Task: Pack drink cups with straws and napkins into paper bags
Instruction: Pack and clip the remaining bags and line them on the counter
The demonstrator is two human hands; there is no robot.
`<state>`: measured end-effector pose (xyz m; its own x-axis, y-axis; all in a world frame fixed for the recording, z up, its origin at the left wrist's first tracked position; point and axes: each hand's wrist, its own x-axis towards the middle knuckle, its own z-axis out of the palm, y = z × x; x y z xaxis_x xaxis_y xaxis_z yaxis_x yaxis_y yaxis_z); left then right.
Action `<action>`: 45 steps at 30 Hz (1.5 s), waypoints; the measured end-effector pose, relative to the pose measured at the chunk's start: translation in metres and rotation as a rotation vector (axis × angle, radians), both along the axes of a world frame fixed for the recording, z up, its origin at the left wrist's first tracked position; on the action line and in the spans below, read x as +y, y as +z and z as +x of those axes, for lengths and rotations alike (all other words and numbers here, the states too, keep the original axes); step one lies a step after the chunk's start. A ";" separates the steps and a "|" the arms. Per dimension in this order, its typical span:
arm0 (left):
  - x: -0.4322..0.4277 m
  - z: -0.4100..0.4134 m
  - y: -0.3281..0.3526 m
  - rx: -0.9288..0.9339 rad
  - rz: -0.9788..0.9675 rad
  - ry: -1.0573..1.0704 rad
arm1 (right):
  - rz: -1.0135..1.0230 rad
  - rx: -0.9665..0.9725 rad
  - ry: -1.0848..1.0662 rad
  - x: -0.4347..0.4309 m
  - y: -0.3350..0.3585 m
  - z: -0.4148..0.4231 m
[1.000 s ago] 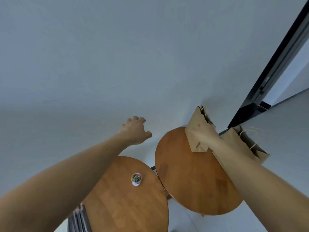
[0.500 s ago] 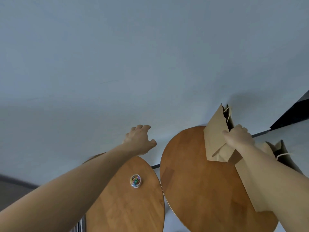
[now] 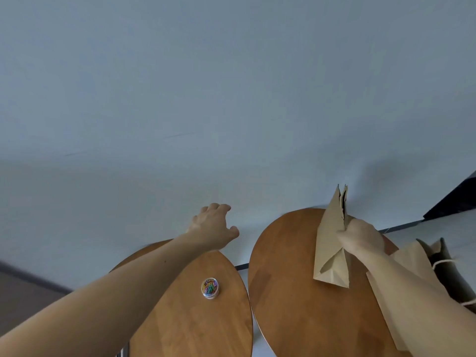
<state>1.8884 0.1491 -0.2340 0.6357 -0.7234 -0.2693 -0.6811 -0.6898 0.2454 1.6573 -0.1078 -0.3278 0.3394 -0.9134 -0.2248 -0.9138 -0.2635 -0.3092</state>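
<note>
L hand (image 3: 212,229) + R hand (image 3: 360,237) bare, both forearms (image 3: 128,282) unsleeved

Jar (image 3: 210,287) on left table (image 3: 193,328), bag (image 3: 331,243) right (held)

A: Where is the left hand (image 3: 212,225)?
B: Out in front on a straight arm, fingers loosely curled, thumb out, holding nothing.
A: And the right hand (image 3: 360,237)?
B: Raised, gripping a bag (image 3: 331,243) by its edge.
</note>
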 end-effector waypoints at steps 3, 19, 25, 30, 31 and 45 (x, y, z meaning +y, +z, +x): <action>0.017 0.003 0.003 0.003 -0.032 -0.002 | -0.059 -0.038 0.082 0.031 0.028 0.016; 0.209 0.064 0.005 0.142 -0.191 0.164 | -0.258 -0.145 0.550 0.301 0.126 0.127; 0.286 0.067 -0.023 0.203 -0.153 0.231 | -0.174 -0.101 0.668 0.396 0.062 0.152; 0.325 0.062 -0.051 0.275 -0.055 0.247 | -0.160 -0.026 0.689 0.448 0.018 0.148; 0.329 0.060 -0.057 0.291 -0.039 0.247 | -0.157 -0.010 0.690 0.454 0.012 0.146; 0.321 0.037 -0.110 0.442 0.048 0.280 | 0.294 -0.024 0.678 0.442 -0.028 0.138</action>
